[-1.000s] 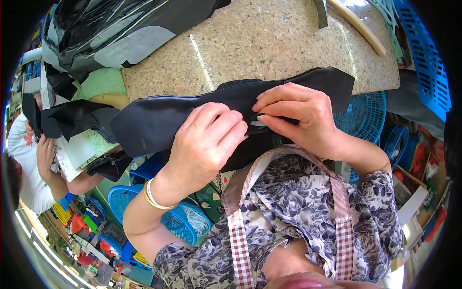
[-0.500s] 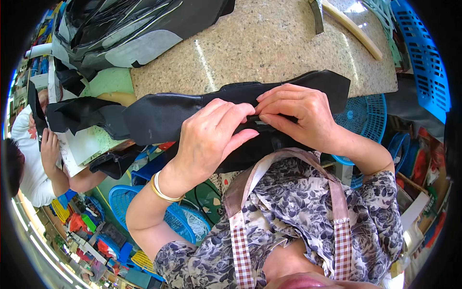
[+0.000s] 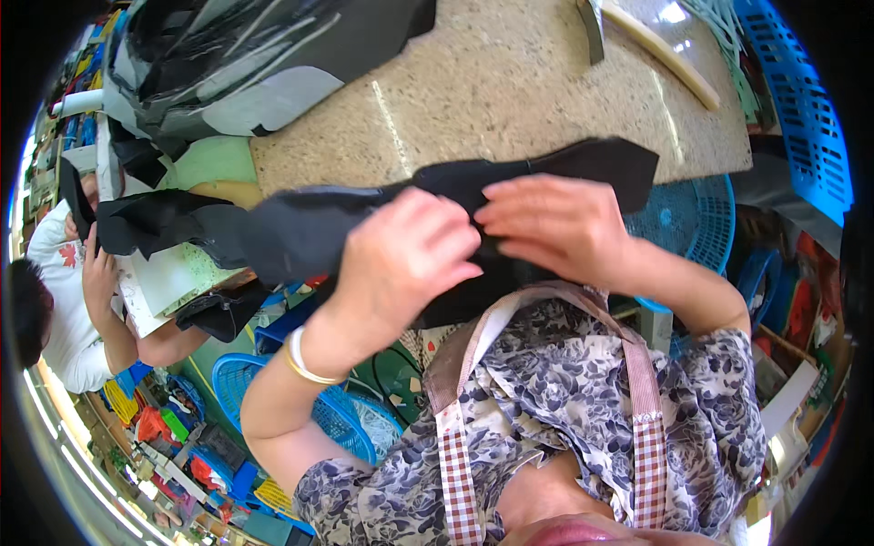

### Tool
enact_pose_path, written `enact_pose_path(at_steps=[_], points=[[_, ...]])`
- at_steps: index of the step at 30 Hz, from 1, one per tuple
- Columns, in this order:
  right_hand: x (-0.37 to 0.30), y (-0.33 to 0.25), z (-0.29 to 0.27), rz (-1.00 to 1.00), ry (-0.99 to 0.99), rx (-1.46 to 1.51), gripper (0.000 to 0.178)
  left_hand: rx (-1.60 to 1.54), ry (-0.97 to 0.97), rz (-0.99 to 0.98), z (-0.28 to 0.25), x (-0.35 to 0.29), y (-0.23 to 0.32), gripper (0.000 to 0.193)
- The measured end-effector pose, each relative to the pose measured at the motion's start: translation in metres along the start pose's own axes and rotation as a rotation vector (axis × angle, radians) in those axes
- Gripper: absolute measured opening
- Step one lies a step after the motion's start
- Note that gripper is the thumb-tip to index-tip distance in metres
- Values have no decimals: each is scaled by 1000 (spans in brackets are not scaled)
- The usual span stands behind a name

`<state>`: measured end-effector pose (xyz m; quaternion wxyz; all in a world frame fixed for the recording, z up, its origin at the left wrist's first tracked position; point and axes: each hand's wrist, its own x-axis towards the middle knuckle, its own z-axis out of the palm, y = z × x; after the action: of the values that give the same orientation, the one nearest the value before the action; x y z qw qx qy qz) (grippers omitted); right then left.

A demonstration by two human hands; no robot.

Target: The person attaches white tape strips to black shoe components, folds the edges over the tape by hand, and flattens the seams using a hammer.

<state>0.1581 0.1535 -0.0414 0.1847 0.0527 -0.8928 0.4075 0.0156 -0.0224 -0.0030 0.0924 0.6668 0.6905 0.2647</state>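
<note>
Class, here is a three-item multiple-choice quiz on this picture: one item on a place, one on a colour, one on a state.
1. Where does the wooden stick lie?
A. on the stone table top
B. in the blue basket
C. on the floor

2. What colour is the long fabric piece in the hands?
A. white
B. black
C. red

3. How do the left hand and right hand stand to the fabric?
A. both lifted clear
B. only one touches it
C. both pinch it at its middle

Answers: 1 A, the stick rests on the speckled top; 2 B, the strip is dark black throughout; 3 C, fingers of both hands meet on the fabric.
</note>
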Motion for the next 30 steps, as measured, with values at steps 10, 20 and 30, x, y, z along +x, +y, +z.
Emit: enact_pose_path(at_steps=[10,20,30], points=[[-85,-14,25,-66,-551,-75,25,-300,-252,-24,63,-88,31,18],[159,13,-16,-427,273,-383,13,747,513,-225,-32,27,-73,41],[237,17,-11,-274,2,-748,10,494,510,-259,-64,40,-79,22]])
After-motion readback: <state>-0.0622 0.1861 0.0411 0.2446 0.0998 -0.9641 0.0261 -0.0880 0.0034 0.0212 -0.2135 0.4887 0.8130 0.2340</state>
